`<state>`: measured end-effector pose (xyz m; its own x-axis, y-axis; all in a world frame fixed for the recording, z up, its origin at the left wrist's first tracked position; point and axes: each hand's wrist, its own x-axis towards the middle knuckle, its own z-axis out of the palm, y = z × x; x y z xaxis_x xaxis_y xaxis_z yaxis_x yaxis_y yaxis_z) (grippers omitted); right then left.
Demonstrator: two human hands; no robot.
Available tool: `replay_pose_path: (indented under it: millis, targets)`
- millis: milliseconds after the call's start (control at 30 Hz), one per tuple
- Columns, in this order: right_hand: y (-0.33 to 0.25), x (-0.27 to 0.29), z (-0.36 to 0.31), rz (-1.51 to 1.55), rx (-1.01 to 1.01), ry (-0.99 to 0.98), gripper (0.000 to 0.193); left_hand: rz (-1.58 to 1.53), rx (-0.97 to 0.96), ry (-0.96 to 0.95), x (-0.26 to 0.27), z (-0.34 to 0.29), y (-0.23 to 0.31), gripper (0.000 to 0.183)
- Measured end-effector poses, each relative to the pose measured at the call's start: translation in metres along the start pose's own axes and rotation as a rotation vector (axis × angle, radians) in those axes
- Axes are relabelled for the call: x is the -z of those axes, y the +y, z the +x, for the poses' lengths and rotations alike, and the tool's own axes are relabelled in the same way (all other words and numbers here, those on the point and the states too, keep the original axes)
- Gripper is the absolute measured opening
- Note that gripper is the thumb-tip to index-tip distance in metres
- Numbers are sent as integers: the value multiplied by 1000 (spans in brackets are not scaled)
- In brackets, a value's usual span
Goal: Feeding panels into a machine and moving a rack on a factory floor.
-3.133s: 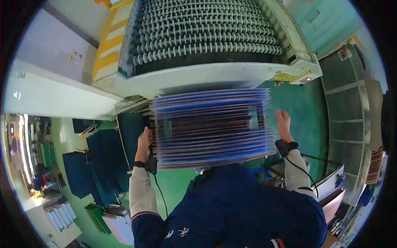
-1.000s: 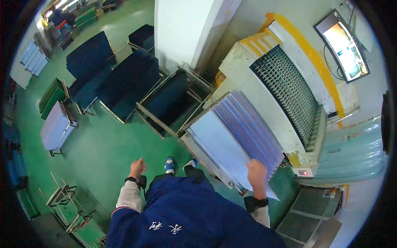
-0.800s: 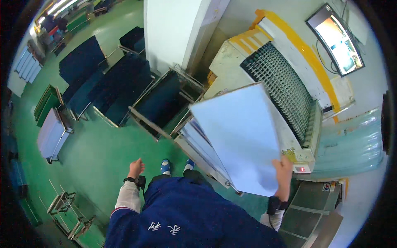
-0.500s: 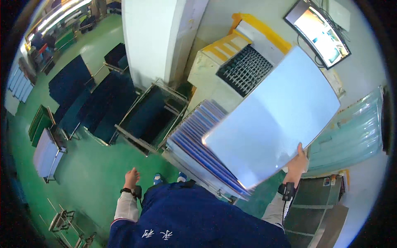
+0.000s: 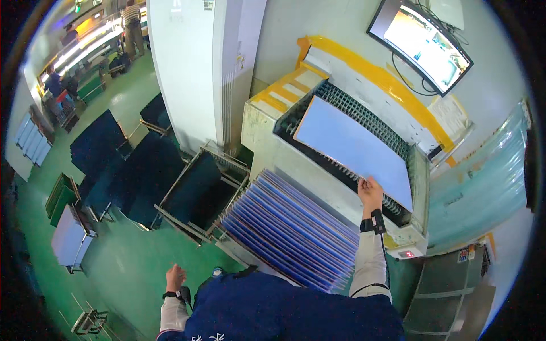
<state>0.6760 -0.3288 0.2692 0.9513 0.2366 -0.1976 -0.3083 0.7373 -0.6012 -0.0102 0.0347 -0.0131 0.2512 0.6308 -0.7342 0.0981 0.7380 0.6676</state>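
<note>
Two hands: the right hand [image 5: 371,194] curls its fingers at one blue panel's [image 5: 355,150] near edge, grip unclear; beyond it, the panel lies on one roller bed [image 5: 371,120]. Left of this hand stand many boards [image 5: 290,230], uncountable. The left hand [image 5: 175,277] is half-open, empty.

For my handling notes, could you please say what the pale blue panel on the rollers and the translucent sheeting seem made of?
Pale blue panel: perhaps coated board, smooth and stiff, with a thin brownish edge; the core is unclear. Translucent sheeting: probably soft plastic, glossy, judging by bright streaks and folds.
</note>
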Motion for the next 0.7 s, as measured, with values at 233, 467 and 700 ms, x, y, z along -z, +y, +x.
replay_pose_path:
  millis: [233, 467, 700]
  targets:
    - [15, -13, 60, -30, -77, 39, 15, 12, -35, 17, 37, -18, -14, 34]
    - [2, -41, 48, -663, -183, -66, 29, 103, 90, 181, 23, -52, -5, 35]
    - [22, -32, 66, -2092, 879, 27, 40, 153, 71, 134, 4, -51, 7, 39]
